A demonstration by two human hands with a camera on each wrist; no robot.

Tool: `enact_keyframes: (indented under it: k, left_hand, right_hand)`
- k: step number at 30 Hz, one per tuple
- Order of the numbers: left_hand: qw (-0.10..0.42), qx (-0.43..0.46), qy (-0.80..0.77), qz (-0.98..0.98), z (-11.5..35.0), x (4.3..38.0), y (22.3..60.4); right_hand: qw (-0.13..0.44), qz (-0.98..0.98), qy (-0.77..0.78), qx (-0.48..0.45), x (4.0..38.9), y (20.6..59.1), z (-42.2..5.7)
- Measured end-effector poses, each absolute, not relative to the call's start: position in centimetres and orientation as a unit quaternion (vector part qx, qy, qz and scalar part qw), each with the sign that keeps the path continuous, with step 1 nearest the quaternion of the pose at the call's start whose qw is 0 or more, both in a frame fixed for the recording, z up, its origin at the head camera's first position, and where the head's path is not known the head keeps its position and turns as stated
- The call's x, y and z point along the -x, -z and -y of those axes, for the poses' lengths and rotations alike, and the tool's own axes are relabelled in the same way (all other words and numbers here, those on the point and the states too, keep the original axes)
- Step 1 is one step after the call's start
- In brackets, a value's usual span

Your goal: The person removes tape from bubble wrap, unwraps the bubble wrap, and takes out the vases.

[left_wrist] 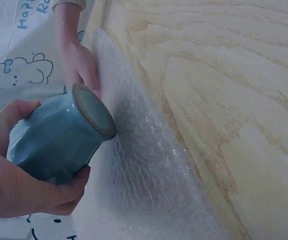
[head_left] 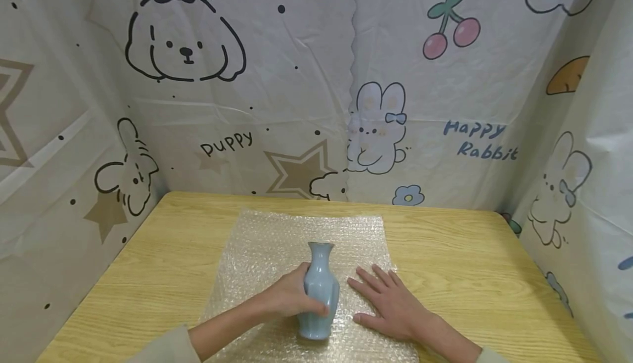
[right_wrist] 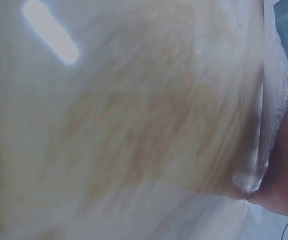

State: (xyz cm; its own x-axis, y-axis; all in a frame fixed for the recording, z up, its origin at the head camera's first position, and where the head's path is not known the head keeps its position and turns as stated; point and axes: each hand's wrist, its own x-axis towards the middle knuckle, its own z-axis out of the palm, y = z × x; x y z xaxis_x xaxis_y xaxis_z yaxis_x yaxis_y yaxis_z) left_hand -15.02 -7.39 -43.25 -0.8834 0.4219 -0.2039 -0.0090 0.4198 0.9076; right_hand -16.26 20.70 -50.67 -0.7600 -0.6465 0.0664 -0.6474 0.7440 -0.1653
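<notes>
My left hand point(head_left: 289, 295) grips a pale blue glazed vase point(head_left: 321, 280) round its body, thumb on the near side. The vase stands nearly upright with its flared mouth at the top, over a sheet of bubble wrap point(head_left: 277, 236). In the left wrist view the left hand point(left_wrist: 28, 185) wraps the vase point(left_wrist: 58, 135), and its round base shows, lifted off the wrap. With fingers spread, my right hand point(head_left: 390, 305) rests on the right part of the bubble wrap. Only a part of the right hand point(right_wrist: 286, 165) is visible at the edge of the right wrist view.
The wrap lies flat on a wood-grain table point(head_left: 460, 264). Behind the table's far edge and at both sides hangs a pale printed cloth point(head_left: 296, 94) with cartoon animals, stars and lettering.
</notes>
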Motion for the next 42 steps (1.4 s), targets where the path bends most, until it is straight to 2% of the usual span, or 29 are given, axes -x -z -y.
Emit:
enact_keyframes:
  k: [7,16,21,33,42]
  left_hand:
    - [0.155,-0.136,-0.521,-0.828,7.5,16.3,41.7]
    - [0.038,-0.133,-0.507,-0.851,7.8,20.9,41.4]
    - [-0.008,-0.147,-0.490,-0.859,7.8,23.1,41.6]
    - [-0.079,-0.152,-0.446,-0.879,7.5,27.1,42.2]
    - [-0.084,-0.116,-0.429,-0.892,7.5,29.2,42.5]
  right_hand:
    - [0.022,0.930,-0.086,-0.355,16.2,50.8,-20.7]
    - [0.014,0.930,-0.090,-0.357,16.1,50.9,-20.8]
    - [0.007,0.929,-0.095,-0.357,16.1,51.0,-20.9]
    - [0.002,0.928,-0.098,-0.359,16.2,50.9,-20.9]
    - [0.002,0.928,-0.096,-0.361,16.2,50.9,-20.8]
